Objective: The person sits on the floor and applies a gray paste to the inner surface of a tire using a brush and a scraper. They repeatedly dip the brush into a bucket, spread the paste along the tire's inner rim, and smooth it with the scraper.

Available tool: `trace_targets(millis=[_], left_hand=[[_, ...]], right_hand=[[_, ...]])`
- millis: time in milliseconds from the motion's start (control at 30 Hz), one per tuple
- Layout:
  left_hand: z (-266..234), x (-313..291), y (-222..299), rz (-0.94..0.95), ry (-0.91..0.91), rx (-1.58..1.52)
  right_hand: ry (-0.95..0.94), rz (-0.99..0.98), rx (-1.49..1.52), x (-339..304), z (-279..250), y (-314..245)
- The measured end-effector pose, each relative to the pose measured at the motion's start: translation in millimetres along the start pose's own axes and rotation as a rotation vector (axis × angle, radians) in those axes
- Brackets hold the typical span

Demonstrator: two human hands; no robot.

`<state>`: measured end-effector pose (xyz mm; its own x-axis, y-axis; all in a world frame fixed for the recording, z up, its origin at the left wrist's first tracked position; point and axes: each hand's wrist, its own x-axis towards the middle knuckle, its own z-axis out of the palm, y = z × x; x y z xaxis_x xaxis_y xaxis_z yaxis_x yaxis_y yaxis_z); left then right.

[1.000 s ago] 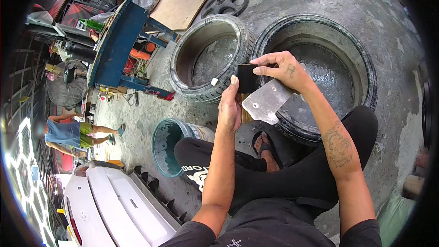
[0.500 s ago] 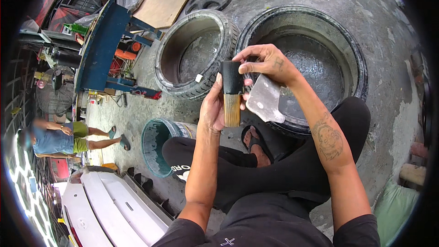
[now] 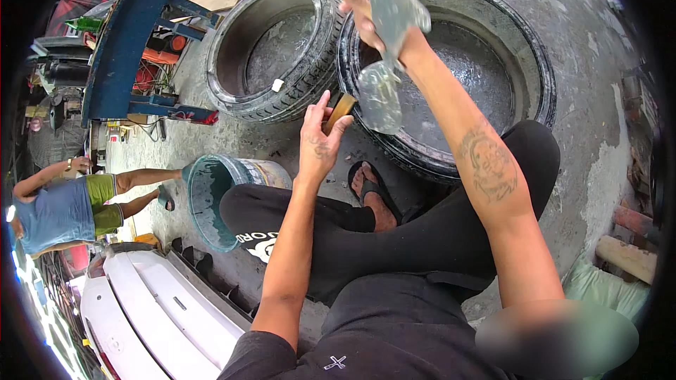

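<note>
My left hand (image 3: pixel 318 144) is closed around a wooden block (image 3: pixel 342 108), its end pointing up and away between thumb and fingers. Whether the black wrap is still on the block cannot be made out. Raised over the rim of the right-hand tyre, my right hand (image 3: pixel 367 27) has a grey flat piece (image 3: pixel 396 1) with it. This piece has an uneven outline, is smeared by motion and covers much of the hand. A blurred grey lobe hangs below the wrist, seemingly part of the same piece.
Two tyres lie ahead, the left tyre (image 3: pixel 232 95) with a small white bit on it, the right tyre (image 3: pixel 541 63) holding dark liquid. A teal bucket (image 3: pixel 201 225) stands by my left knee. Farther left are a blue stand (image 3: pixel 123 56), a white car panel (image 3: pixel 151 309) and another person (image 3: pixel 63 204).
My right hand has left the block and swung up and away with the grey piece. The left hand has lowered and tilted the block. The other person has come closer.
</note>
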<state>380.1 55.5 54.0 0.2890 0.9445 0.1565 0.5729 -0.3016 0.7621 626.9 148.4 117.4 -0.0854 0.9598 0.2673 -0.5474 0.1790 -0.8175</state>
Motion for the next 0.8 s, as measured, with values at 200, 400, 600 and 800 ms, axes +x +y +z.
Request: trace_targets(millis=[200,400,600,800], left_hand=[[27,16,-4,0.139,0.015,0.128],[42,19,-34,0.158,-0.108,0.194],[64,13,-36,0.12,0.067,0.12],[59,12,-28,0.066,0.063,0.074]], right_hand=[[0.252,0.103,0.002,25,9,36],[0.138,0.132,0.019,26,-4,73],[-0.308,0.02,0.024,39,-21,90],[-0.353,-0.079,0.119,41,-18,109]])
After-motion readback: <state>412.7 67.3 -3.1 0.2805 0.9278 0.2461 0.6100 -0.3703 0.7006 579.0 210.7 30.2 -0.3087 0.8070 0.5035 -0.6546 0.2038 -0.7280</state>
